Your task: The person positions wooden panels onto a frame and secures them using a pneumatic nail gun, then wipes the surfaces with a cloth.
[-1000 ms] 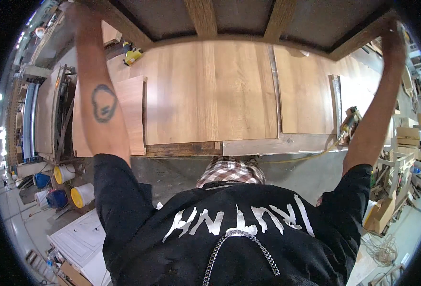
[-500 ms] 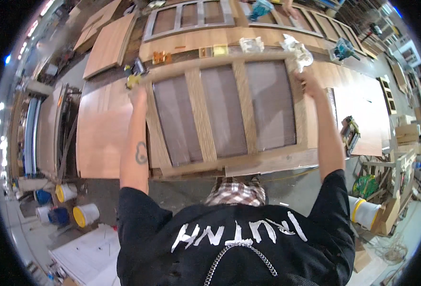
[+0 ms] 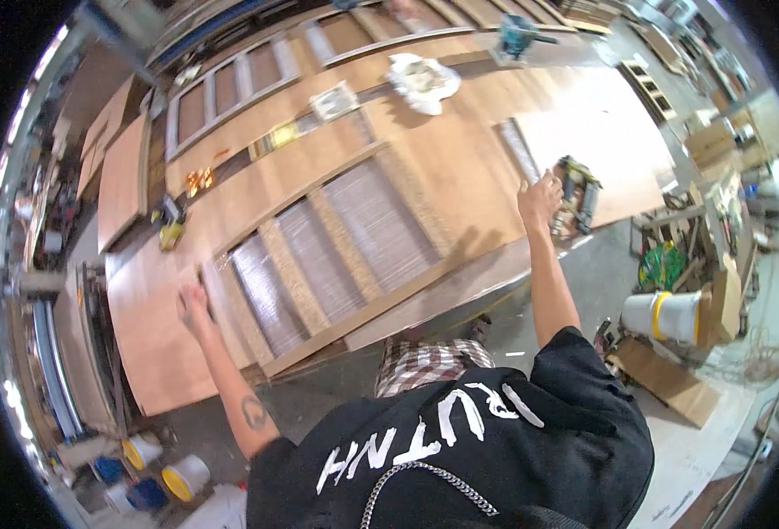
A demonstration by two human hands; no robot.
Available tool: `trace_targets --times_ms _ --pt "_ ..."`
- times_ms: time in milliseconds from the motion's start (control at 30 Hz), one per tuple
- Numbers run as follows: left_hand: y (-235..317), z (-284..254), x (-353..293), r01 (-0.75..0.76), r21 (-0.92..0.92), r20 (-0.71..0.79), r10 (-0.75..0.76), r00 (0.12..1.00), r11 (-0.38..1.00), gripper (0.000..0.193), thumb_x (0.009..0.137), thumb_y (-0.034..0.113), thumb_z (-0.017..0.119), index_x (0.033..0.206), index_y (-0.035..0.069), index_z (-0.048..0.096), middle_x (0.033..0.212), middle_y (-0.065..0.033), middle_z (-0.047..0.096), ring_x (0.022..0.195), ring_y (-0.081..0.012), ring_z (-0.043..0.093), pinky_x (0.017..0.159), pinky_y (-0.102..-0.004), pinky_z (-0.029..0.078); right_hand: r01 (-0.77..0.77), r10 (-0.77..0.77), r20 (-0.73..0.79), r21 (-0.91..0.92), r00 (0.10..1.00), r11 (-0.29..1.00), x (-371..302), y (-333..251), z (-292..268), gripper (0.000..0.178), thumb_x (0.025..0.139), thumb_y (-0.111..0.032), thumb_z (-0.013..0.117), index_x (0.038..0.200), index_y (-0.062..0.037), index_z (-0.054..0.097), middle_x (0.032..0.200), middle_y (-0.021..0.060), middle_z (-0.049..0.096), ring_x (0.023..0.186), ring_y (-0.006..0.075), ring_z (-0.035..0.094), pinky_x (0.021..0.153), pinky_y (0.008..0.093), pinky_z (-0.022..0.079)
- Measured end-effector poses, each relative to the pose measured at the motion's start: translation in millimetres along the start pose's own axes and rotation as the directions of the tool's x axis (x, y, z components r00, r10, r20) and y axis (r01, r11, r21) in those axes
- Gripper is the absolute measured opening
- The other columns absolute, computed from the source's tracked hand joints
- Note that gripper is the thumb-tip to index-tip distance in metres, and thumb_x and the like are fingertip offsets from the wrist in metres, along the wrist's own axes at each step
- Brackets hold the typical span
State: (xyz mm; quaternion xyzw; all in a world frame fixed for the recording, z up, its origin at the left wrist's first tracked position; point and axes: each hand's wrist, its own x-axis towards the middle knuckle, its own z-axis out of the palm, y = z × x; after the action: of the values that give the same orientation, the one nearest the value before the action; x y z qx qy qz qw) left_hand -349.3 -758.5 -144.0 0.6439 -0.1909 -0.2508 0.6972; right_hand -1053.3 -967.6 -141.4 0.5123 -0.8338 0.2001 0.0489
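Note:
A wooden framed panel [image 3: 345,247] with three film-covered sections lies flat on the bench in front of me. My left hand [image 3: 193,304] hovers just past its left edge over the pale board, fingers apart and slightly blurred. To the right, my right hand [image 3: 541,203] reaches out with spread fingers, empty, close beside a black and yellow-green nail gun [image 3: 576,187]. Whether the fingertips touch that tool, I cannot tell. A narrow grey film-wrapped strip [image 3: 519,150] lies just beyond this hand.
Beyond the panel are a crumpled white wrapping [image 3: 423,84], orange pieces [image 3: 200,182] and a teal power tool [image 3: 521,40]. A yellow-black tool [image 3: 171,231] lies at the left. Another framed panel [image 3: 231,84] stretches along the back. White buckets [image 3: 663,316] stand on the floor.
Both hands have let go of the panel's far corners. My right hand has moved right to the nail gun, my left hand nearer to me. The view has turned to the right.

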Motion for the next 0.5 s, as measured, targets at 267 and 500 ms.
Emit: trace_targets --times_ms 267,500 --pt "-24 317 -309 0.053 0.077 0.438 -0.082 0.895 0.996 0.028 0.098 0.028 0.055 0.106 0.001 0.061 0.087 -0.0084 0.066 0.077 -0.0157 0.064 0.071 -0.0286 0.052 -0.048 0.048 0.119 0.002 0.992 0.999 85 158 18 0.093 0.075 -0.031 0.072 0.144 0.0068 0.022 0.115 0.0319 0.053 0.105 0.0430 0.057 0.089 0.0470 0.049" --pt "-55 495 -491 -0.059 0.280 0.693 -0.160 0.703 0.958 0.034 0.101 0.030 0.050 0.107 -0.001 0.062 0.087 -0.0084 0.068 0.080 -0.0159 0.065 0.075 -0.0295 0.053 -0.387 -0.173 0.453 0.867 0.875 0.313 113 242 -61 0.076 0.069 -0.020 0.071 0.134 0.0033 0.040 0.091 0.0121 0.063 0.081 0.0236 0.064 0.071 0.0367 0.052"
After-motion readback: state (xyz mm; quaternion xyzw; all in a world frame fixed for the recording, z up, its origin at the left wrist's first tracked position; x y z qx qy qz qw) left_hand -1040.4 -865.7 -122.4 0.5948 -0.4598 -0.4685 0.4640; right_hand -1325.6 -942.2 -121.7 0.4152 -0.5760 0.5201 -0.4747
